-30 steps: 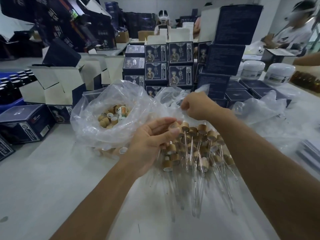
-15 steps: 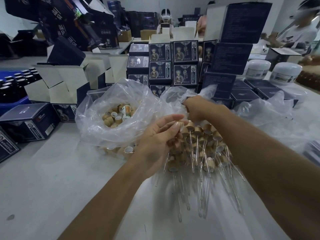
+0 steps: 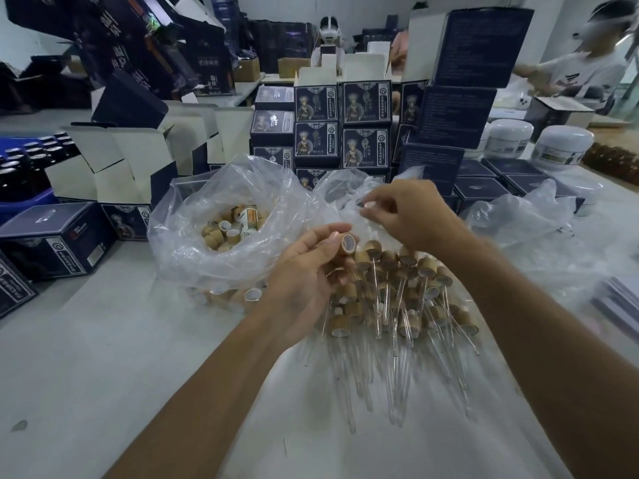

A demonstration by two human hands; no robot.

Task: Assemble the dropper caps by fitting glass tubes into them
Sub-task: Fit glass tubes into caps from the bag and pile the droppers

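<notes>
While the left hand (image 3: 304,267) pinched a cap (image 3: 347,244), open end facing right, the right hand (image 3: 408,212) pinched at the bag (image 3: 345,191) just far-right of it; any tube was indiscernible. Assembled droppers (image 3: 397,299) lay near, tubes pointing nearward.

A pale grey tabletop (image 3: 86,357) fills the near view. Stacked dark printed boxes (image 3: 342,122) rise at twelve o'clock, open white-lined cartons (image 3: 114,160) at ten, white jars (image 3: 562,145) at two. A white wall (image 3: 373,8) closes the back under even, dim light.
</notes>
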